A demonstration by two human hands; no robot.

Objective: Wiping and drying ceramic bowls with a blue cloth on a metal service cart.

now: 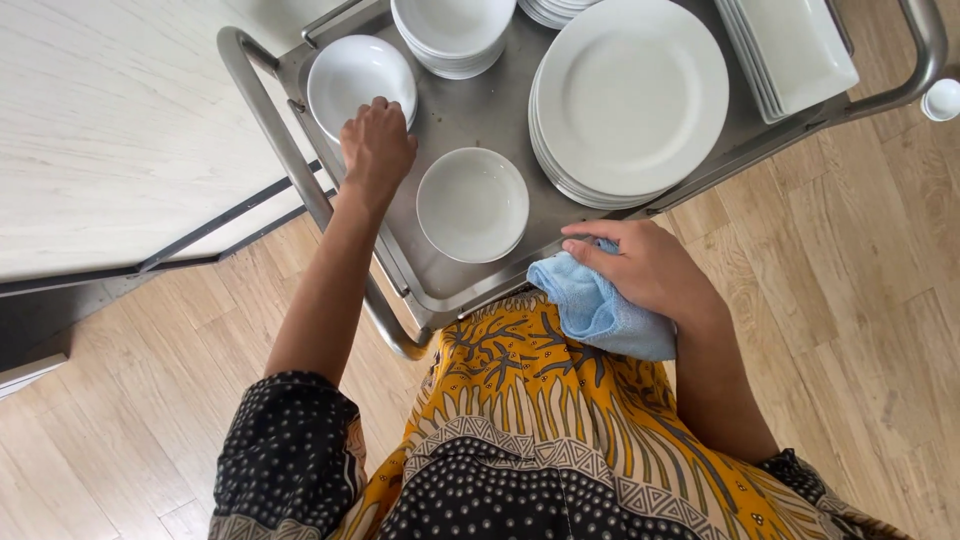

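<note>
My left hand [376, 148] reaches onto a steel cart [462, 118] and grips the near rim of a white bowl [355, 75] at the cart's left side. A second white bowl [472, 203] sits just right of that hand, near the cart's front edge. My right hand [645, 268] holds a light blue cloth [600, 310] bunched against the cart's front edge, close to my patterned yellow and black shirt.
A stack of large white plates [630, 95] fills the cart's right half. Stacked bowls [452, 35] and stacked rectangular dishes [795, 50] stand at the back. A small white cup [941, 99] is at the far right. A pale table [110, 130] lies left; wood floor below.
</note>
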